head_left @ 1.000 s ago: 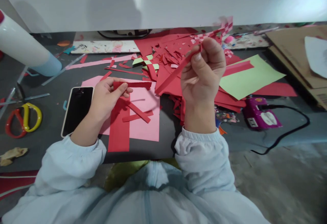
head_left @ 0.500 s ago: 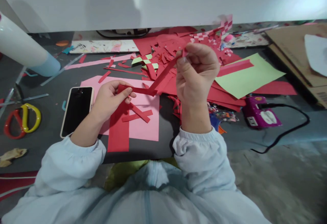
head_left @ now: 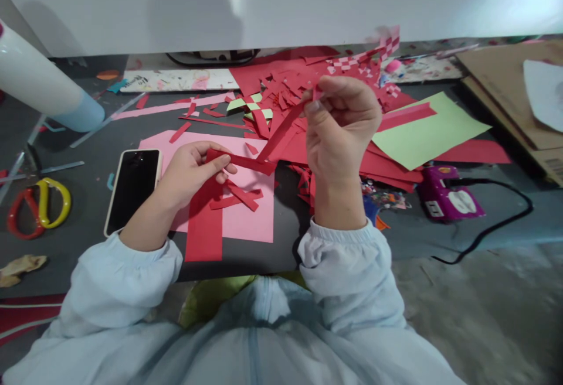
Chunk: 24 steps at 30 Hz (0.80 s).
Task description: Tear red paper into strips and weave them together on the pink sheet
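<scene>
Left hand [head_left: 189, 174] pinching red strip [head_left: 246, 163]; right hand [head_left: 342, 130] pinching second strip [head_left: 284, 130]; ends seemingly touching over pink sheet [head_left: 248, 224].

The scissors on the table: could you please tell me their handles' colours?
One red handle and one yellow handle, best in the head view.

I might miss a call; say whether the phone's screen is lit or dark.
Dark: the phone lies face up near the left hand, its screen black.
</scene>
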Each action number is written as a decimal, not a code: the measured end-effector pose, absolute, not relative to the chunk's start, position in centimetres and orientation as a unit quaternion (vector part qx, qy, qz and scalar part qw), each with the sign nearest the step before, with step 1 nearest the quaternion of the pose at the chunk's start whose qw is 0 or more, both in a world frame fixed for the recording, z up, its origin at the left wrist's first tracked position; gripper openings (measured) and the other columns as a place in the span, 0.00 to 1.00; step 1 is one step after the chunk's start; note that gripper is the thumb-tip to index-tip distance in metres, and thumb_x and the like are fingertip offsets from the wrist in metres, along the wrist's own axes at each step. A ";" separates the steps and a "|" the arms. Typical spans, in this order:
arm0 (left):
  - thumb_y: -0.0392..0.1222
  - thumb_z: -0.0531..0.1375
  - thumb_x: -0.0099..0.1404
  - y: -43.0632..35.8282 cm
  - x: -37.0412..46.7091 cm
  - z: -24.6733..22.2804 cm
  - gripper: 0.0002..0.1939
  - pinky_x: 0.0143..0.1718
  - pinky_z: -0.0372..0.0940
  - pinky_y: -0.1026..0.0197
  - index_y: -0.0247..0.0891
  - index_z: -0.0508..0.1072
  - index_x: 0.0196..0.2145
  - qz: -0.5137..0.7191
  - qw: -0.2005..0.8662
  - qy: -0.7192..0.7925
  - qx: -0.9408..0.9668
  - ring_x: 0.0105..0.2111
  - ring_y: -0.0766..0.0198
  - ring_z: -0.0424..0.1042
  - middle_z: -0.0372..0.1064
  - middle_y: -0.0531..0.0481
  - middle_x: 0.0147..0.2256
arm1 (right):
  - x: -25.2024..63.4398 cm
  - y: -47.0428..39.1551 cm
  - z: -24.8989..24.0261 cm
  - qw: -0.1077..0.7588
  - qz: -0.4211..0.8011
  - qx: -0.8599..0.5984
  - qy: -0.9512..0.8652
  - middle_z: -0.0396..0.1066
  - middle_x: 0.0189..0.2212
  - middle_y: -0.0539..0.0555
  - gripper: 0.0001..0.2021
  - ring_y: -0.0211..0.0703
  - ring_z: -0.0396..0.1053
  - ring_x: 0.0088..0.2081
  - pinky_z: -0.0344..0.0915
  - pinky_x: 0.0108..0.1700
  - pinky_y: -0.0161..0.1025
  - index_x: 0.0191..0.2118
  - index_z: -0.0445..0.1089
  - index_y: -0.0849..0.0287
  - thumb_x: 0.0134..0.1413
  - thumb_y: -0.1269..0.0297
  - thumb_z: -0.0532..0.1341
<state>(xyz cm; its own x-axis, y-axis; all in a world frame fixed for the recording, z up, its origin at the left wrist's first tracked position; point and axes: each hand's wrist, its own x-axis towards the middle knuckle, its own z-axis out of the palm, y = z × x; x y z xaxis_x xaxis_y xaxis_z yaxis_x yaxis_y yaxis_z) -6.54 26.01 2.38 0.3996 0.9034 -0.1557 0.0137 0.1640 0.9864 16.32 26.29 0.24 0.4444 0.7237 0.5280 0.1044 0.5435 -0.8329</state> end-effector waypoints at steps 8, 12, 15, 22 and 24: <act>0.47 0.72 0.53 26.2 -6.7 2.6 0.16 0.29 0.69 0.65 0.34 0.75 0.32 0.328 0.649 0.422 0.541 0.21 0.69 0.71 0.76 0.50 0.24 | 15.9 25.9 0.4 0.678 0.159 -0.444 -0.563 0.77 0.41 0.52 0.16 0.47 0.76 0.41 0.76 0.43 0.47 0.43 0.74 0.46 0.56 0.43 0.64; 0.48 0.73 0.51 26.3 -6.8 2.5 0.17 0.28 0.69 0.64 0.34 0.75 0.32 0.332 0.648 0.425 0.538 0.21 0.70 0.70 0.77 0.49 0.25 | 15.3 25.8 0.5 0.704 0.202 -0.376 -0.568 0.78 0.38 0.49 0.12 0.41 0.76 0.36 0.76 0.39 0.43 0.41 0.75 0.46 0.53 0.50 0.69; 0.46 0.73 0.52 26.3 -6.8 2.5 0.16 0.28 0.68 0.66 0.34 0.75 0.32 0.346 0.648 0.417 0.535 0.21 0.71 0.70 0.77 0.50 0.26 | 14.8 25.6 0.7 0.676 0.243 -0.380 -0.583 0.77 0.39 0.50 0.13 0.42 0.76 0.38 0.77 0.41 0.43 0.42 0.75 0.48 0.54 0.49 0.69; 0.46 0.72 0.54 26.1 -6.5 2.5 0.15 0.28 0.69 0.65 0.35 0.74 0.32 0.380 0.629 0.418 0.535 0.20 0.70 0.70 0.76 0.50 0.25 | 13.2 25.0 1.3 0.628 0.330 -0.386 -0.589 0.77 0.38 0.51 0.13 0.42 0.77 0.40 0.77 0.44 0.44 0.39 0.76 0.53 0.52 0.51 0.70; 0.46 0.71 0.54 26.0 -6.4 2.5 0.14 0.27 0.70 0.64 0.36 0.73 0.32 0.389 0.614 0.424 0.540 0.21 0.70 0.70 0.76 0.51 0.25 | 12.9 24.9 1.4 0.607 0.342 -0.405 -0.592 0.78 0.37 0.52 0.15 0.42 0.77 0.39 0.77 0.43 0.43 0.39 0.77 0.54 0.52 0.49 0.69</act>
